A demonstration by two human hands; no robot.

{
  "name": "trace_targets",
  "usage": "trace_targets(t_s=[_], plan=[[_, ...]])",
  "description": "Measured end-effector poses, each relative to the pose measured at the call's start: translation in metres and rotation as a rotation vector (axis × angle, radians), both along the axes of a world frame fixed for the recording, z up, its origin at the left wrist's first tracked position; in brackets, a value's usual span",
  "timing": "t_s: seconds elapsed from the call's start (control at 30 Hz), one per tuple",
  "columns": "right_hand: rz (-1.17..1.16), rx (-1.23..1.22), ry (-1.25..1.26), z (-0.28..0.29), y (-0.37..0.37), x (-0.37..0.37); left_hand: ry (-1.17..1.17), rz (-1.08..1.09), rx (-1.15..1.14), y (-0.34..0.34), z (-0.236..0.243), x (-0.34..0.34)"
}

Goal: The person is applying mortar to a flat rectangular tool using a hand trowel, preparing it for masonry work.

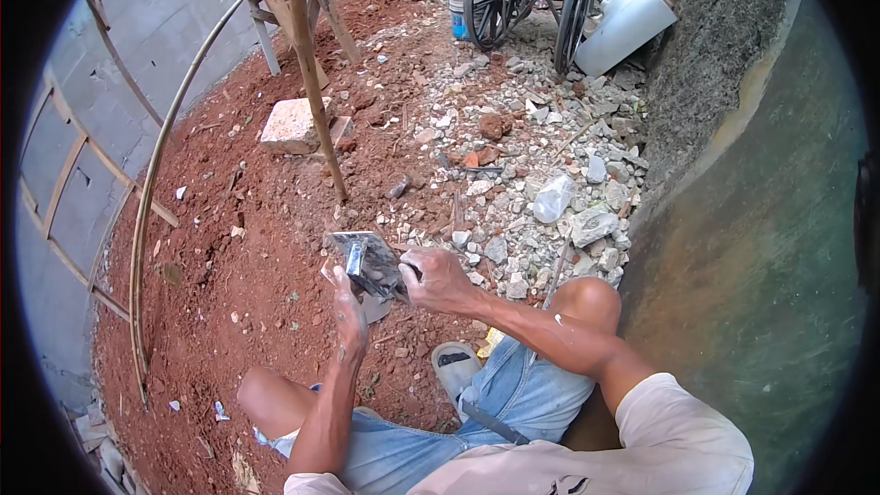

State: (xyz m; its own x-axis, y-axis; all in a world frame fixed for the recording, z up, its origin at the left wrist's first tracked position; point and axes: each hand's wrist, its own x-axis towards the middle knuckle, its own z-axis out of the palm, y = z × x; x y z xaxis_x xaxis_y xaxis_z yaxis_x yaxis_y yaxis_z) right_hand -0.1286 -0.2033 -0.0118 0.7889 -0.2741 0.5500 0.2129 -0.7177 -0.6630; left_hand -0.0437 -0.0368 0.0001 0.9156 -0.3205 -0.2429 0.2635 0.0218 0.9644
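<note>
In the head view, the right hand (438, 279) is closed around the near end of a grey, smeared, flat rectangular tool (372, 262) with a raised bar, just off centre toward 8 o'clock. The left hand (349, 316) stands at the tool's lower left edge, fingers extended; whether it grips cannot be told.

At 12 o'clock sits a small blue bucket (458, 18), contents hidden, beside a black-wheeled wheelchair (527, 9). Toward 1:30 leans a white cylindrical tank (628, 29).

Red soil (247, 284) covers the ground, with pale broken rubble (541, 151) from 1 to 3 o'clock. A grey block wall (206, 32) curves past 10 o'clock; a green-stained surface (761, 220) fills 3 o'clock.
</note>
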Motion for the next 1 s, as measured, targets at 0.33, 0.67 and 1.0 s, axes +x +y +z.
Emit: trace_targets(t_s=[0.33,0.67,1.0], plan=[[0.079,0.015,0.180,0.002,0.006,-0.001,-0.126,-0.094,-0.210,0.003,-0.007,0.005],[0.038,-0.103,0.272,0.019,0.003,-0.004,-0.175,0.011,-0.050,0.005,0.005,0.001],[0.166,-0.177,0.116,0.008,0.017,-0.002,-0.329,0.084,0.160,-0.002,-0.012,0.010]])
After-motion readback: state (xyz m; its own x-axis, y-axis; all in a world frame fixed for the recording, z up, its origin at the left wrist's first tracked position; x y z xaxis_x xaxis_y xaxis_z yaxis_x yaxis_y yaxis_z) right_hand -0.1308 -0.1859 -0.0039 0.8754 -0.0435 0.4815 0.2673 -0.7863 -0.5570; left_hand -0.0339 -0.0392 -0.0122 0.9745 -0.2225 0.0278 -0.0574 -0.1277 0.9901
